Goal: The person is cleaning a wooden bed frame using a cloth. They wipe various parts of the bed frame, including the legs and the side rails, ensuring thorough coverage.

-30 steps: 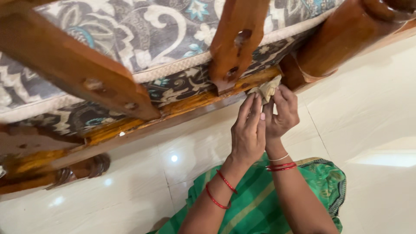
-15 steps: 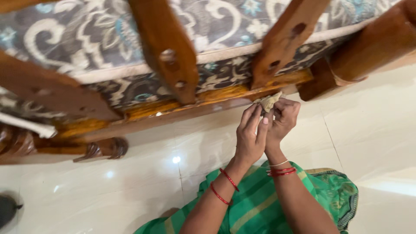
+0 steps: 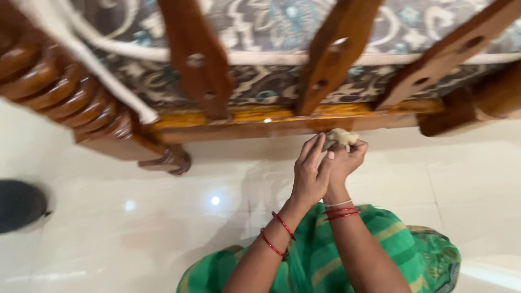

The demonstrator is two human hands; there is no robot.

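Note:
My right hand (image 3: 345, 160) is closed around a small crumpled beige cloth (image 3: 340, 137), held just below the lower wooden rail (image 3: 260, 120) of a sofa. My left hand (image 3: 309, 173) rests against the right one, fingers straight and pressed to the cloth's left side. Both wrists carry red bangles. The cloth sits close to the rail's underside; whether it touches the wood I cannot tell.
Slanted wooden slats (image 3: 198, 59) cross in front of a patterned grey and blue cushion (image 3: 271, 24). A carved, ribbed wooden arm (image 3: 70, 97) stands at left, a dark object (image 3: 20, 205) at the left edge. Glossy white tiled floor (image 3: 163, 217) and green striped fabric (image 3: 336, 255) lie below.
The view has swung to the left, bringing the carved arm and dark object into sight. My hands stay together on the cloth, which is now more bunched in my right hand.

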